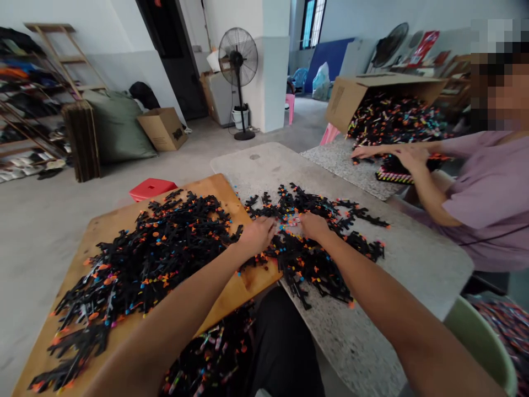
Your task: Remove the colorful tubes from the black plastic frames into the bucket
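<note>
My left hand (pixel 258 236) is over the near edge of the wooden board, its fingers curled together at the small coloured pieces. Across a narrow gap, my right hand (pixel 314 226) is also closed, fingertips down among the same pieces. What either hand pinches is too small to make out. Between them lie small pink, yellow and blue bits (pixel 291 221). Around my right hand spreads a pile of black plastic toy guns (pixel 316 264) with orange tips. A larger heap of black toy guns (pixel 165 248) covers the wooden board (pixel 237 284) on the left.
The speckled stone table (pixel 372 331) carries the right-hand pile. At right, a co-worker (pixel 487 193) handles pieces beside a tipped cardboard box (pixel 345 105) full of them. A dark container of parts (pixel 210 358) is below the board. A red stool (pixel 152 189) and a fan (pixel 237 58) stand beyond.
</note>
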{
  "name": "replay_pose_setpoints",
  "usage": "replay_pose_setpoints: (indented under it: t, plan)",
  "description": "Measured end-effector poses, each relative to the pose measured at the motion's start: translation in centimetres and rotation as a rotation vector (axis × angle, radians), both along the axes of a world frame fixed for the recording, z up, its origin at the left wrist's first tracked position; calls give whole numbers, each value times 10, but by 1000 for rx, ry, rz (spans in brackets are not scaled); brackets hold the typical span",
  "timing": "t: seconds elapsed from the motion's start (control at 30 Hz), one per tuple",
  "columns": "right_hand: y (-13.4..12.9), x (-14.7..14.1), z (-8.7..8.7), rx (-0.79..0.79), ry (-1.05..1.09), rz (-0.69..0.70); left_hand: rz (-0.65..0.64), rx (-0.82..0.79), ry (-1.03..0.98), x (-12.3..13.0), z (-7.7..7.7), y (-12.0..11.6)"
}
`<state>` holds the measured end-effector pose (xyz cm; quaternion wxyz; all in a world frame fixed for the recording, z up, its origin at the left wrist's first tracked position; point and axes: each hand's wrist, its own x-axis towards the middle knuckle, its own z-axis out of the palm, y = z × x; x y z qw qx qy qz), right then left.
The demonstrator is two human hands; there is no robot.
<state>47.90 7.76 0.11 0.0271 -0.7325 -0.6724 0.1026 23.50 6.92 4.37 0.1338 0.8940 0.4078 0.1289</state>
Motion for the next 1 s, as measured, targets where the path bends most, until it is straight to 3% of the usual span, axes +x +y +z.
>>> replay_pose_setpoints:
  t: [0.13, 0.23, 0.33, 0.43, 0.57, 0.77, 1.0]
  plan:
    - [-20, 16, -6, 127, 145, -125, -107, 167, 208, 42, -38, 67]
    - [-41, 23, -9, 240, 691, -282, -242, 224, 284, 50, -58, 91]
    - [-58, 15, -5, 222, 1242, -336, -287, 270, 208, 49, -65, 98]
    - [-69, -5, 6, 236, 1496, -335, -246, 213, -12, 42, -64, 88]
    - [-78, -35, 21, 280, 1680, -335, -131, 51, -242, 21, -57, 51]
    - [-92, -63, 27, 326, 1709, -273, -219, 299, -193, -7, -29, -2]
    - [-108, -67, 22, 367, 1598, -173, -173, 428, -140, -18, -8, -18]
